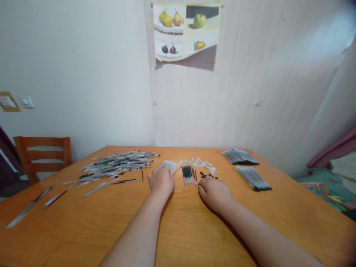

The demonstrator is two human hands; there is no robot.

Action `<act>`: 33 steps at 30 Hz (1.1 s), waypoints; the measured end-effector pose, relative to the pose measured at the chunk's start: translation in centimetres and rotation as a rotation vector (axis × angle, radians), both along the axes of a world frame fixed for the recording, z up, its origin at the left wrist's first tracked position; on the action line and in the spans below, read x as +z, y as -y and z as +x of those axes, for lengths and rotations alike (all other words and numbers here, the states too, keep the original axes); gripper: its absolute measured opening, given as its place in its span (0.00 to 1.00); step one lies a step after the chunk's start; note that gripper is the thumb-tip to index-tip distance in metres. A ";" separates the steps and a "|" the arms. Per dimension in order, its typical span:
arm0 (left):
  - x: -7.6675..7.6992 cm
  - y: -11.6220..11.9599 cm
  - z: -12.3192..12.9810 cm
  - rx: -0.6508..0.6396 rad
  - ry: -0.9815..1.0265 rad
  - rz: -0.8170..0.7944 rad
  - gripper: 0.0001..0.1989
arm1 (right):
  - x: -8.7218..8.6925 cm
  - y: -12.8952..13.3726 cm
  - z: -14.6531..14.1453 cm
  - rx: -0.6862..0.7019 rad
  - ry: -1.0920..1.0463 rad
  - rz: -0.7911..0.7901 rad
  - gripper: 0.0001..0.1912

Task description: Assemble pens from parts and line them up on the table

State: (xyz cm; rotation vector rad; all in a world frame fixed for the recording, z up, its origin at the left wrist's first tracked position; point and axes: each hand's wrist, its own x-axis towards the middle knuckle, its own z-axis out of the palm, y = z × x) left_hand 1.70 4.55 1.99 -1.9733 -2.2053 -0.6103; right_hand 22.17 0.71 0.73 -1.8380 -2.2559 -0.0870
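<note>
My left hand point(161, 181) rests at the near end of a row of clear pen barrels point(167, 164), its fingers curled and mostly hidden behind the back of the hand. What they grip, if anything, does not show. Between my hands lies a neat row of black ink refills point(187, 174) with pale ends, a few strays at its right. My right hand point(214, 191) is closed beside them, thumb and fingertips bent together; any small thing in them is too blurred to name. Small black pen parts point(207, 175) lie just beyond its fingers, and small clear caps point(204, 163) are scattered farther back.
A large loose pile of pens point(119, 163) covers the table's back left, with separate pens point(29, 207) nearer me. Two neat rows of black-ended pens, a rear one point(239, 156) and a front one point(253, 178), lie at right. A wooden chair point(44, 155) stands beyond the left edge.
</note>
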 end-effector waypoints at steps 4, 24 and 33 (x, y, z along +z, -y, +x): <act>0.1 0.1 0.1 -0.019 0.018 0.015 0.10 | -0.1 -0.2 -0.1 -0.077 -0.052 -0.004 0.15; -0.4 -0.5 0.3 -0.129 0.244 0.018 0.08 | -0.4 -0.8 -0.2 -0.197 -0.110 -0.101 0.16; -0.7 -0.8 0.4 -0.166 0.394 0.043 0.06 | -0.3 -1.2 0.3 -0.252 -0.085 -0.171 0.15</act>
